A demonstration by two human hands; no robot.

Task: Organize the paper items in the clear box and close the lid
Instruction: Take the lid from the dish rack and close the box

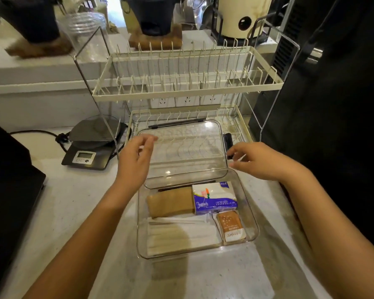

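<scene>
Clear lid (pixel 183 147) leans at the box's (pixel 249 216) twelve o'clock. Your left hand (pixel 134 160) and right hand (pixel 255 160), fingers loosely spread, hold nothing. Grip both side edges evenly, then lower it squarely.

Both bare forearms reach forward. The left hand (pixel 134 160) is raised with fingers loosely spread. The right hand (pixel 257 159) points leftward, its fingers slightly curled and empty.

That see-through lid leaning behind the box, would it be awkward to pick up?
The clear lid looks stiff, thin plastic, probably light for its size. Its glossy surface may be slippery. Propped on the box rim, it might slide if nudged.
</scene>
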